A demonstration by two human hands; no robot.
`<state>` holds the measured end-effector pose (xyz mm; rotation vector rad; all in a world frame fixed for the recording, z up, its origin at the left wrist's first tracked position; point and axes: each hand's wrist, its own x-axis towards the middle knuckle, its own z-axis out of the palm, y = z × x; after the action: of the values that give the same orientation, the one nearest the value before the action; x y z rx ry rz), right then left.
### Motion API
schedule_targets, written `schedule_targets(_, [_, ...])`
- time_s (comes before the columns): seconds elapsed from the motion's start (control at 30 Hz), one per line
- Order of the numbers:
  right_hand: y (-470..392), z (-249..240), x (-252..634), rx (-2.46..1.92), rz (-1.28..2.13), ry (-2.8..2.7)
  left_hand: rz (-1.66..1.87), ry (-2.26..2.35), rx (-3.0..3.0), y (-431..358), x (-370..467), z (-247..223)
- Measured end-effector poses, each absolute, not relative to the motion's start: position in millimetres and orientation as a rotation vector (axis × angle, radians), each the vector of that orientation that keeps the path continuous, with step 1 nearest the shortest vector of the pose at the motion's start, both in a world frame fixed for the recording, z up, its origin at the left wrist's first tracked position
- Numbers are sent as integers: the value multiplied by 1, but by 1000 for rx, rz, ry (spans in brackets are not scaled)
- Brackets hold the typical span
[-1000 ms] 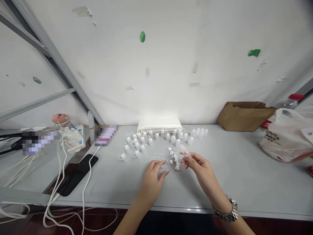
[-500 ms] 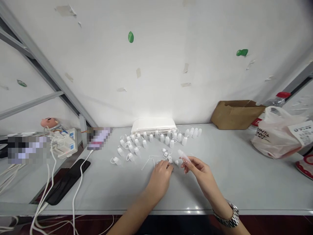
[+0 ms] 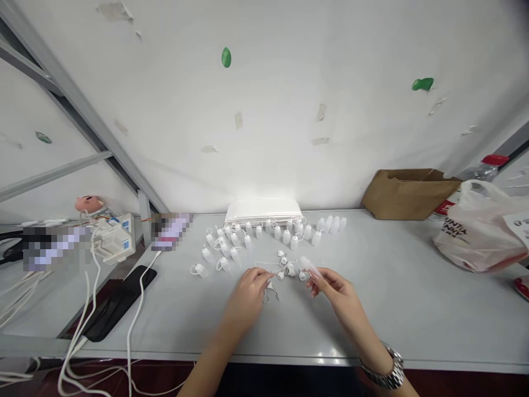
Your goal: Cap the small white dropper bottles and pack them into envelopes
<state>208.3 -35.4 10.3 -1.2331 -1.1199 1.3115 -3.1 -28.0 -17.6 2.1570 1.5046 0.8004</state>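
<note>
Here's the small translucent bottle (image 3: 311, 268), tilted in my right hand (image 3: 330, 284), over the middle of the bench (image 3: 392, 314). Thumb and fingers close around its lower part, which leaves the far end uncovered. My left hand (image 3: 248, 289) is loosely curled, fingers half bent, right by a white strapped cap (image 3: 271, 286); whether I've got hold of it, I can't tell. The loose caps (image 3: 285, 268) lie tangled just beyond, between my hands, probably so both can reach. Farther back, capped bottles (image 3: 286, 237) stand in rough rows, likely spaced to keep my working patch free. Bare-topped bottles (image 3: 335, 224) cluster to their right, and a white stack (image 3: 264, 209) sits at the rear edge. Now the lettering: over by the right end, the plastic bag (image 3: 475, 245) seems to read "UNTEA", the rest too blurred. The brown paper bag (image 3: 407, 196) near the rear edge shows no writing.
</note>
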Motion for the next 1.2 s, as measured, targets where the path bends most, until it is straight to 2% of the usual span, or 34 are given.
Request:
schedule_targets(0.17, [-35, 11, 205, -1252, 1322, -1108, 756, 1441, 2291, -31, -12, -13])
schedule_targets(0.37, [-35, 5, 200, -1236, 1346, -1137, 660, 1428, 2320, -25, 0, -28])
schedule_targets(0.53, [-36, 3, 200, -1250, 1359, -1115, 781, 1491, 2248, -25, -1, -24])
schedule_targets(0.7, [-39, 7, 191, -1240, 1408, -1137, 1024, 1473, 1890, -30, -3, -8])
schedule_targets(0.93, [-42, 9, 169, -1167, 1511, -1200, 1315, 1268, 1086, -30, -5, -4])
schedule_targets(1.03, [-44, 8, 160, -1113, 1558, -1230, 1321, 1108, 781, -33, -4, 5])
schedule_targets(1.2, [-47, 6, 150, -1047, 1589, -1252, 1285, 877, 613, -42, 2, 20])
